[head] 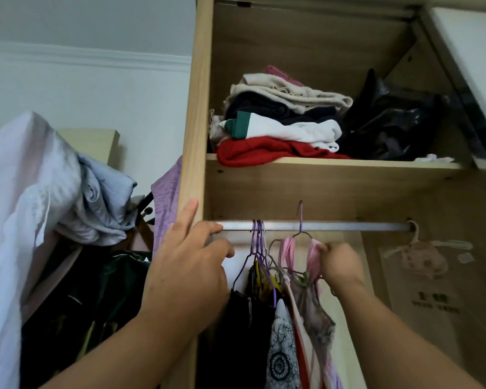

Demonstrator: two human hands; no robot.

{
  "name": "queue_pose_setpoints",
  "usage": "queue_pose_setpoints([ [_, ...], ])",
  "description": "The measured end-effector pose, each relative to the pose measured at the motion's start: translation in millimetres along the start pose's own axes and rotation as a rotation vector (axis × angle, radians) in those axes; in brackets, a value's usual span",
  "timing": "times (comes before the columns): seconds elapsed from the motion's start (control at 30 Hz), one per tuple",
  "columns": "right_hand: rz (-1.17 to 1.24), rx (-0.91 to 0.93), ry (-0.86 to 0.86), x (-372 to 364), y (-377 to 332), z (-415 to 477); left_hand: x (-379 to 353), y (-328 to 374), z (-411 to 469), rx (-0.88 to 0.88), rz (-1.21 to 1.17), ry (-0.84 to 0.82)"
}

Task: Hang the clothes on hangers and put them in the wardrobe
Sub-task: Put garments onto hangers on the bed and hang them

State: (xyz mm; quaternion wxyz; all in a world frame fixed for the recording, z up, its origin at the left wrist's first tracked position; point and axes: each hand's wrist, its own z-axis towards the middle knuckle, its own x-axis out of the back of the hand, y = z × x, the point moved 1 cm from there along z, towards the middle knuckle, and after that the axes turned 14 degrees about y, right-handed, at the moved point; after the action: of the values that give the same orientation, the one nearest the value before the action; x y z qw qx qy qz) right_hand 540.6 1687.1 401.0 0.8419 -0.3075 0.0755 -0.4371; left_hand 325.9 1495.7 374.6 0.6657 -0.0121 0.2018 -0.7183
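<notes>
The lower parts of the hanging clothes are running out of the bottom of the view, and the printed marks on the brown inner wall at the right are too blurred to read. The right hand (340, 266) is hiding most of what it is gripping: its fingers are curling tight and pinching the pink strap of the pale floral garment (313, 301), which is hanging on a thin grey wire hanger (300, 234) whose purple hook is sitting over the silver metal rail (348, 226). Just left of it, a bunch of purple wire hangers (257, 242) is carrying dark and patterned clothes.

The left hand (191, 265) is spreading its fingers, the tips resting against the light wooden wardrobe side panel (198, 108) and the left end of the rail.

Above, a wooden shelf (334, 167) is holding a stack of folded red, white, navy and beige clothes (278, 127) beside a crumpled black plastic bag (396, 124). Outside, a heap of white and pale blue fabric (40, 178) is piling up at the left against a white wall.

The rail is lying bare from the grey hanger to a pale hanger (415, 242) at its far right end.
</notes>
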Motion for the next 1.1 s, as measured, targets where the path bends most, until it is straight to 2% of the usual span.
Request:
queue_pose_setpoints([
  [0.17,0.016,0.109,0.124,45,24,-10,5,4,1,0.025,0.019,-0.072],
  [0.33,0.086,0.14,0.123,117,72,-34,11,27,1,0.024,0.047,-0.18],
  [0.43,0.159,0.087,0.14,169,96,-62,6,62,-4,0.019,-0.11,-0.261],
  [0.57,0.086,0.094,0.173,239,108,-108,-15,126,-22,0.053,-0.4,-0.493],
  [0.8,-0.113,0.093,0.108,313,97,-200,-35,207,-62,0.238,-0.74,-0.727],
  [1.0,-0.304,-0.039,0.165,354,79,-300,-11,227,-125,0.312,-1.17,-0.666],
  [1.1,-0.294,-0.141,0.278,366,66,-356,2,231,-161,0.283,-1.282,-0.715],
])
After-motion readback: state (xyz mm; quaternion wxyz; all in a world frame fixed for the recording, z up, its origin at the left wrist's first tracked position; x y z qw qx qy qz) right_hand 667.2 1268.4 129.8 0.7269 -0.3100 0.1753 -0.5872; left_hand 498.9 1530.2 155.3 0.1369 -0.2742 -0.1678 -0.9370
